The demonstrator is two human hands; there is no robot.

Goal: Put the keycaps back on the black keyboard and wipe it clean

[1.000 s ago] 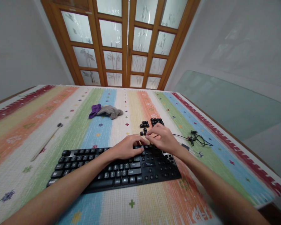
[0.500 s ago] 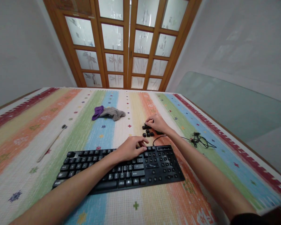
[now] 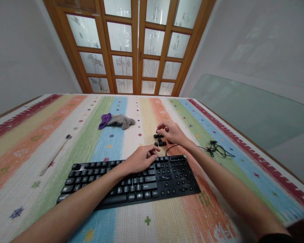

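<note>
A broad bench [image 3: 40,135] under a cloth of coloured stripes fills the view, and behind its far edge stands a wooden door [image 3: 136,47] with frosted panes. On the near half of the bench a black keyboard [image 3: 167,179] lies crosswise, with several bare spots at its right end where caps are missing.

The left hand [image 3: 139,159] rests palm down on the upper rows of the keyboard, right of its middle. Its fingers [image 3: 152,152] are loosely bent, touching the keys near the far edge and gripping nothing. The right hand [image 3: 173,132] is out past the keyboard, above the bench, with its wrist over the far right corner.

Farther back and to the left lies a crumpled grey and purple rag [image 3: 118,120]. A thin black cable [image 3: 216,148] sits tangled to the right, one strand running back to the keyboard. A slim brush [image 3: 55,155] lies well off to the left.

A small cluster of loose black keycaps [image 3: 160,142] sits on the bench just beyond the keyboard, between the two hands. The right hand's fingers [image 3: 164,128] curl down close together onto the far caps of the cluster. Whether they pinch one cannot be told.
</note>
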